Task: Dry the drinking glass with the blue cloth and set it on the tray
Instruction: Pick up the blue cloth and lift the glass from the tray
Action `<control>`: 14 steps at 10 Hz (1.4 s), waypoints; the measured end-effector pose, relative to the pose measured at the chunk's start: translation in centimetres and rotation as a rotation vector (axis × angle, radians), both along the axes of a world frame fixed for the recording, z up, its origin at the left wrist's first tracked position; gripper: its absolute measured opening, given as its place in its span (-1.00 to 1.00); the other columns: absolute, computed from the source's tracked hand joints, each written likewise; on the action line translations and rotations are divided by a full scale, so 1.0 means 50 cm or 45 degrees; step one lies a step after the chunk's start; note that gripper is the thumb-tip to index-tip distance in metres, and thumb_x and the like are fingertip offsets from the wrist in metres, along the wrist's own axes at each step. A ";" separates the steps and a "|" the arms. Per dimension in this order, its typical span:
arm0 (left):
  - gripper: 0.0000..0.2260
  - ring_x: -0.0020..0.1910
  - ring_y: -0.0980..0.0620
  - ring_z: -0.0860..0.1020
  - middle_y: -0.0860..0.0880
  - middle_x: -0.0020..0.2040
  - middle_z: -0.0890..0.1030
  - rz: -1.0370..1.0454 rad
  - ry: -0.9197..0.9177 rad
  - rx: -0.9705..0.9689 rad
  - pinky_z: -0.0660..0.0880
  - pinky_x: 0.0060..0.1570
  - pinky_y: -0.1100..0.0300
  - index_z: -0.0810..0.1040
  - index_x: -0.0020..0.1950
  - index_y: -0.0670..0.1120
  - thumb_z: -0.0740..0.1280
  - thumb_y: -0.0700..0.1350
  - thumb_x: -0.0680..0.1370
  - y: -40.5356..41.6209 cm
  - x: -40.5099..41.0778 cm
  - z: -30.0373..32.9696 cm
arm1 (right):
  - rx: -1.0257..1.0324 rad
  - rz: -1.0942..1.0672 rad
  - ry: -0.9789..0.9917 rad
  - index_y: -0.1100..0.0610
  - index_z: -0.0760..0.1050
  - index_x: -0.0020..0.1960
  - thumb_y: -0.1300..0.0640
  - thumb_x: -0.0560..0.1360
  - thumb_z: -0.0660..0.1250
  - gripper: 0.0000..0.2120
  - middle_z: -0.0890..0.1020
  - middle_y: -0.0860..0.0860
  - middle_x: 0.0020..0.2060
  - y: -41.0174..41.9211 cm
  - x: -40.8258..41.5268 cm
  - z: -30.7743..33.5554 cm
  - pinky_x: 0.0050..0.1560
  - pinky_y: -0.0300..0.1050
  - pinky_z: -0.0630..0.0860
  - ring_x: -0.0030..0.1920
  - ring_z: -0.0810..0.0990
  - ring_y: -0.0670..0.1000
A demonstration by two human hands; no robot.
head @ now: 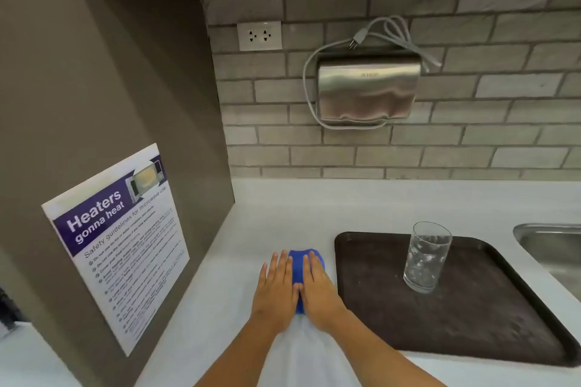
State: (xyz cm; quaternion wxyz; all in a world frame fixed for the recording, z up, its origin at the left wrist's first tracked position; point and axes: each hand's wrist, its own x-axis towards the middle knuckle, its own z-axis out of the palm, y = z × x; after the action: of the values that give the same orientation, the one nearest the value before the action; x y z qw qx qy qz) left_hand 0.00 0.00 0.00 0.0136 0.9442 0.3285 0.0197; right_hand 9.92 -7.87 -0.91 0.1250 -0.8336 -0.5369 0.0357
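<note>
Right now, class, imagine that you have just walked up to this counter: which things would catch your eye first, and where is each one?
Two bare hands, left hand and right hand, lie flat side by side on a bright blue cloth on the white counter. Just right of them, a clear drinking glass stands upright on a dark brown tray. On the grey brick wall above hangs a shiny steel box with its cord looped, unplugged.

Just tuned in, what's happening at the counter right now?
Both hands, the left hand and right hand, lie flat on the blue cloth on the white counter. The drinking glass stands upright on the dark tray to the right, with nobody holding it.
</note>
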 end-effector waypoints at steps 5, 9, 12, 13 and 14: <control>-0.49 0.64 -0.09 -0.24 -0.02 0.68 -0.14 -0.115 0.147 -0.231 -0.28 0.56 -0.05 -0.19 0.65 -0.07 -0.17 0.06 0.73 0.068 -0.004 -0.046 | -0.178 -0.371 0.192 0.12 -0.21 0.58 -0.03 0.63 0.11 -0.32 0.24 0.21 0.43 0.080 -0.001 -0.004 0.31 -0.02 0.34 0.34 0.34 0.14; -0.47 0.63 0.05 -0.26 0.05 0.66 -0.25 -0.302 -0.224 -0.342 -0.30 0.56 0.06 -0.37 0.57 -0.10 -0.16 0.04 0.72 0.052 0.022 -0.018 | 0.458 -0.407 0.468 0.13 0.30 0.45 0.22 0.57 0.19 -0.56 0.31 0.28 0.33 -0.002 -0.013 0.058 0.32 0.10 0.29 0.33 0.28 0.26; -0.52 0.64 0.08 -0.14 0.13 0.65 -0.15 -0.702 -0.361 -0.236 -0.20 0.58 0.08 -0.34 0.52 0.10 -0.10 0.05 0.72 -0.112 0.168 0.008 | 0.716 -0.623 0.276 -0.23 0.41 0.19 -0.22 0.48 0.24 -0.70 0.53 -0.16 0.14 -0.222 0.088 0.066 0.21 -0.06 0.47 0.16 0.53 -0.12; -0.52 0.64 0.07 0.03 0.14 0.64 -0.05 -0.786 -0.477 -0.205 -0.12 0.58 0.12 -0.23 0.56 0.04 -0.06 0.01 0.72 -0.160 0.208 0.000 | 0.657 -0.766 0.144 -0.30 0.47 -0.01 -0.13 0.48 0.20 -0.87 0.55 -0.14 0.06 -0.290 0.131 0.062 0.09 -0.08 0.47 0.08 0.55 -0.11; -0.48 0.64 0.13 0.00 0.22 0.58 -0.18 -0.694 -0.516 -0.304 -0.23 0.53 0.25 -0.29 0.58 0.04 -0.05 -0.03 0.72 -0.192 0.254 -0.005 | 0.709 -0.779 0.193 -0.10 0.46 0.02 0.17 0.57 0.14 -0.80 0.45 -0.11 0.17 -0.344 0.156 0.059 0.03 -0.26 0.37 0.15 0.45 -0.15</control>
State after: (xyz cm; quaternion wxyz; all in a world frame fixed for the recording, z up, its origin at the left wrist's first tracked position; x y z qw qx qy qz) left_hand 12.71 -9.60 -0.27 0.1934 0.9658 0.0550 0.1636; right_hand 17.73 -25.09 2.03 0.3897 -0.8838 -0.2431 -0.0883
